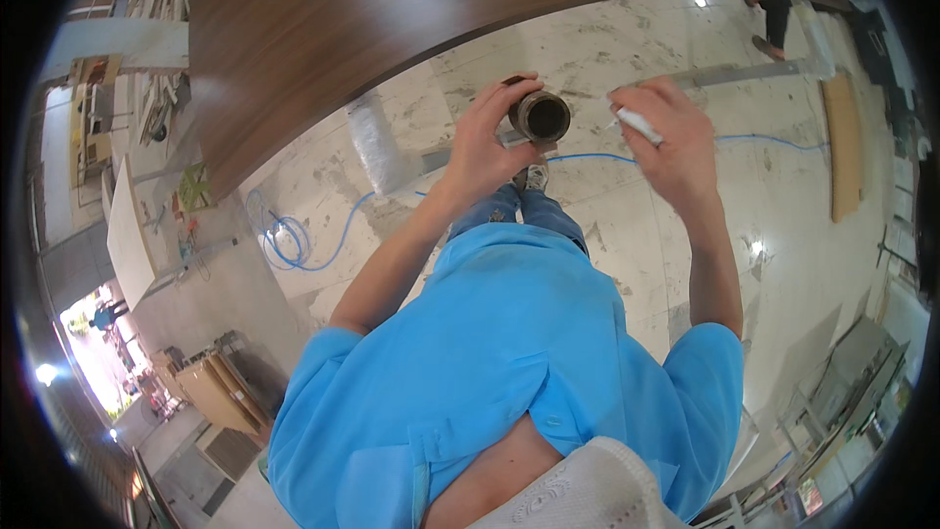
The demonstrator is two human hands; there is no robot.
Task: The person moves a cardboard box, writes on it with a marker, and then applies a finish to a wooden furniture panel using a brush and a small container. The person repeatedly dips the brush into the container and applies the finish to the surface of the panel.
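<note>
My left hand (482,137) grips a small, dark, round container (544,118) from its left side. Its open mouth is tilted toward me, and the inside looks dark. To the right of it and apart from it, my right hand (678,142) is closed round a small white object (639,124). A short thin tip pokes out toward the container, but its exact kind is too small to tell. Beyond both hands stretches a large brown wood-grain panel (392,15) with a glossy surface.
A blue hose (597,156) runs across the tiled floor and coils at the left. A plastic-wrapped bundle (375,142) lies beneath the panel's near edge. At the right are a brown board (842,147) and another person's leg (774,20). Boards (220,392) lean at the lower left.
</note>
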